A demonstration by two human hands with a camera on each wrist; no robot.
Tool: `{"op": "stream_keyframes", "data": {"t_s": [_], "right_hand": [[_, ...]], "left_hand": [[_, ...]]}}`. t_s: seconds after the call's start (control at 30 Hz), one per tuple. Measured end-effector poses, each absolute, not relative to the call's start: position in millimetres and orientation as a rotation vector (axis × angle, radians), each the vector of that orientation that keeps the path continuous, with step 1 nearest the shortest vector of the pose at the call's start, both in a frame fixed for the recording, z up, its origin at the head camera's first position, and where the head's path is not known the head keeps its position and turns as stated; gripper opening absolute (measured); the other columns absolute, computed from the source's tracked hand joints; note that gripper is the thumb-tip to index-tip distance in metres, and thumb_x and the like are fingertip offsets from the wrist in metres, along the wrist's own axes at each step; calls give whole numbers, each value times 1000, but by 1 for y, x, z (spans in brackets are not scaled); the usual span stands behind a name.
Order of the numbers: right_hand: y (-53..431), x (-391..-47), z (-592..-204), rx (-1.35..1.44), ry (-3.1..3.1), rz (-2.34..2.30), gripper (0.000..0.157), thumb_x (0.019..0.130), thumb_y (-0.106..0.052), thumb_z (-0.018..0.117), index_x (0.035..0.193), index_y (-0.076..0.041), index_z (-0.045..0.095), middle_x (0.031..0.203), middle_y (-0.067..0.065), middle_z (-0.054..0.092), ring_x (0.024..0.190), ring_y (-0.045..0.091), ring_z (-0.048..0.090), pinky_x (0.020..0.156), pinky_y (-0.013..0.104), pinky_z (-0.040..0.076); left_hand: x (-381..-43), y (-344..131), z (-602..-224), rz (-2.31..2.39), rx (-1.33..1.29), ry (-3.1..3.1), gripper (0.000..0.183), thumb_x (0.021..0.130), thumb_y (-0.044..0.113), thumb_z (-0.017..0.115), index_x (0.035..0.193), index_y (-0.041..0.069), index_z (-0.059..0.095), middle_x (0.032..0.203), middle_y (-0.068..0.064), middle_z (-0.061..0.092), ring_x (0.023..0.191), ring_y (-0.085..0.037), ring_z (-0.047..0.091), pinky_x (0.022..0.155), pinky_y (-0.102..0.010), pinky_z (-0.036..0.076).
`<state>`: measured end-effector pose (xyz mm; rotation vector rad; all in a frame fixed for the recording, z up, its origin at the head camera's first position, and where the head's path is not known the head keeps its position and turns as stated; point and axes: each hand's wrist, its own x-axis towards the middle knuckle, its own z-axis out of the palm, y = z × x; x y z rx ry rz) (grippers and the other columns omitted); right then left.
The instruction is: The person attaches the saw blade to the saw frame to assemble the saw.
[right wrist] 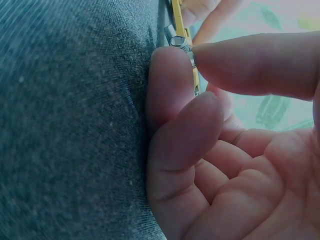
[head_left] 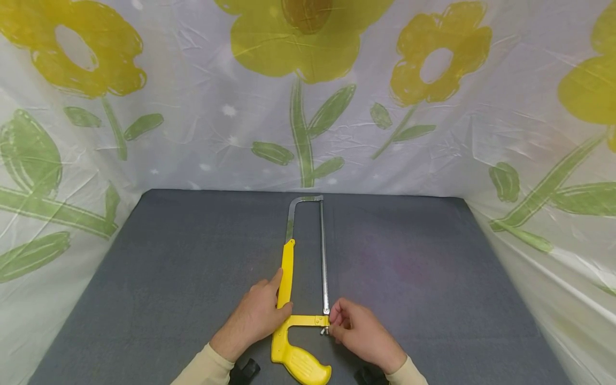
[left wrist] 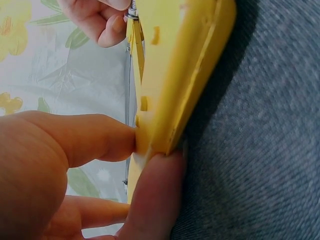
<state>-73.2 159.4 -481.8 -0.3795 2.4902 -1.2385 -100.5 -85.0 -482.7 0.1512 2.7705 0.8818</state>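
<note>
A hacksaw (head_left: 287, 272) lies on the dark cloth, its yellow handle (head_left: 307, 366) towards me and its metal bow pointing away. Along the right side runs the straight silver blade section (head_left: 324, 256). My left hand (head_left: 257, 313) holds the yellow frame, thumb on one side and fingers on the other; the left wrist view shows the yellow body (left wrist: 165, 75) close up. At the near end of the blade, a small metal wing nut (right wrist: 177, 41) sits on a threaded stud. My right hand (head_left: 363, 331) pinches it between thumb and forefinger, the other fingers curled in.
Dark grey cloth (head_left: 409, 267) covers the table. White sheeting (head_left: 192, 133) printed with yellow flowers rises behind it and along both sides. Dark straps or wrist mounts (head_left: 247, 371) show near both sleeves at the bottom.
</note>
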Motion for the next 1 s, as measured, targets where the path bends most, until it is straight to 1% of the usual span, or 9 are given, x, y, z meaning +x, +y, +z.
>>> {"op": "stream_keyframes", "data": {"t_s": [0.23, 0.37, 0.53, 0.77, 0.87, 1.0], "right_hand": [[159, -73, -480, -359, 2454, -1268, 11, 87, -8, 72, 91, -9, 61, 75, -2, 61, 62, 6, 56, 56, 23, 46], [159, -73, -480, -329, 2457, -1260, 13, 86, -9, 73, 90, -9, 61, 74, -2, 61, 62, 7, 56, 56, 23, 46], [159, -73, -479, -274, 2467, -1236, 16, 85, -12, 76, 88, -10, 60, 73, -2, 59, 61, 9, 55, 55, 24, 43], [160, -73, -481, -278, 2504, -1218, 18, 84, -14, 78, 85, -12, 60, 71, -4, 57, 60, 8, 52, 55, 24, 41], [160, -73, -482, -314, 2536, -1198, 17, 85, -18, 78, 84, -16, 61, 72, -6, 56, 61, 5, 50, 57, 23, 40], [161, -73, -482, -329, 2541, -1209, 16, 86, -23, 77, 84, -18, 61, 72, -7, 56, 60, 4, 49, 57, 22, 40]], "left_hand": [[-101, -85, -483, 883, 138, 2761, 83, 85, 28, 73, 155, 3, 37, 89, -8, 55, 57, -15, 46, 48, -28, 38], [-101, -85, -483, 885, 132, 2755, 84, 85, 29, 73, 155, 3, 36, 89, -8, 55, 58, -15, 47, 49, -29, 38], [-101, -85, -483, 889, 140, 2757, 84, 85, 29, 73, 155, 2, 36, 94, -10, 58, 61, -16, 48, 50, -29, 39], [-101, -86, -482, 904, 144, 2755, 83, 85, 28, 73, 155, 1, 36, 86, -7, 54, 58, -15, 47, 49, -29, 38], [-101, -85, -482, 903, 142, 2756, 83, 85, 27, 72, 155, 1, 36, 84, -6, 52, 57, -15, 46, 49, -28, 38], [-101, -85, -482, 897, 139, 2762, 83, 85, 27, 73, 155, 1, 36, 83, -5, 52, 57, -15, 46, 49, -28, 38]]}}
